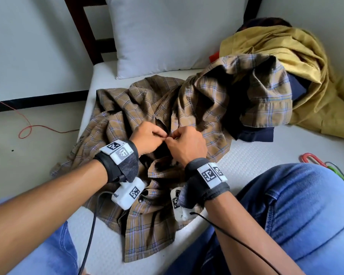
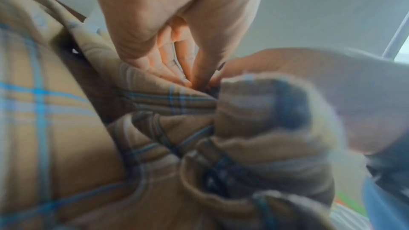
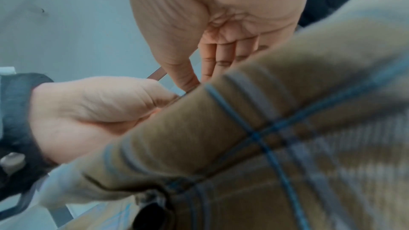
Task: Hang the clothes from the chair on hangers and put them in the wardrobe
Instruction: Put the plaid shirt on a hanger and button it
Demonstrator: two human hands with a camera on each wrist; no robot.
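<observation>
Both your left hand (image 1: 147, 135) and right hand (image 1: 184, 142) meet fingertip to fingertip, fingers pinching the crumpled brown plaid cotton shirt (image 1: 127, 108) along its front opening, which runs near-to-far between them.

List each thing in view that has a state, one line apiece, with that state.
Plaid shirt: spread crumpled on the mattress, front edges pinched together mid-placket.
Left hand: fingers curled, pinching the shirt's edge.
Right hand: fingers curled, pinching the opposite edge.
Yellow garment: heaped, unhung.
Navy garment: partly under the shirt.
Hangers: lying on the mattress, unused.
Pillow: propped upright.
</observation>
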